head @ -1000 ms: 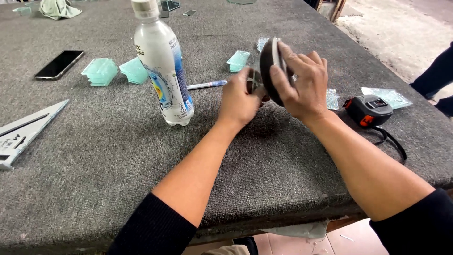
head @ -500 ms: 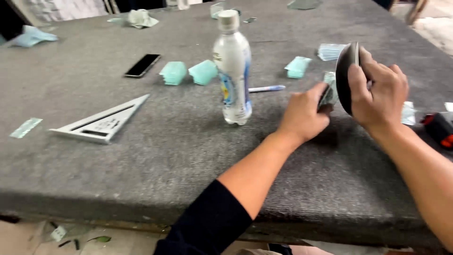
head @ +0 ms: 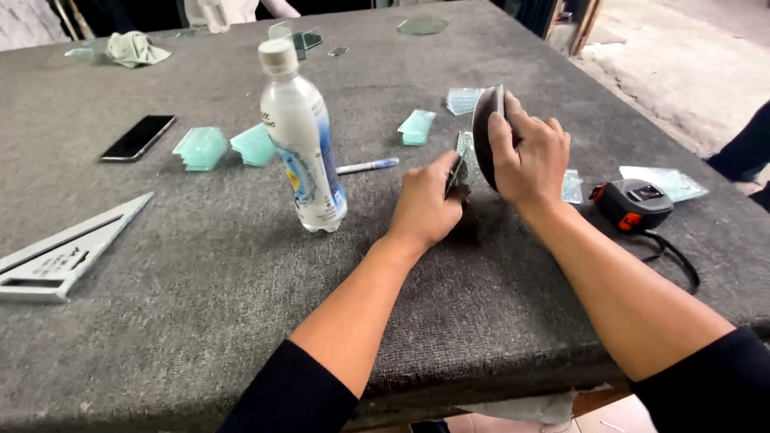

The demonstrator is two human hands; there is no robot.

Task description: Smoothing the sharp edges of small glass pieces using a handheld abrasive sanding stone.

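A grey felt-covered worktop point(head: 200, 321) carries a bottle point(head: 302, 140), phone point(head: 138, 137), tape measure point(head: 635, 204) and small stacks of glass pieces point(head: 201, 147). The right hand point(head: 529, 156) has its grip closed on a dark disc point(head: 484, 132) stood on edge, steadying it, while the left hand point(head: 425, 204) pinches a small piece against it; that piece is mostly hidden.

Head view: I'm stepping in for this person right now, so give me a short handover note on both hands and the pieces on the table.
Right hand: holds a dark round disc upright on edge above the grey felt table.
Left hand: grips a small glass piece right beside the disc's lower edge.
Nearby: plastic bottle stands left of the hands; tape measure lies right; stacks of greenish glass pieces and a pen lie behind.
Done: cannot tell.
Left: disc and glass piece are both in hand, not set down.
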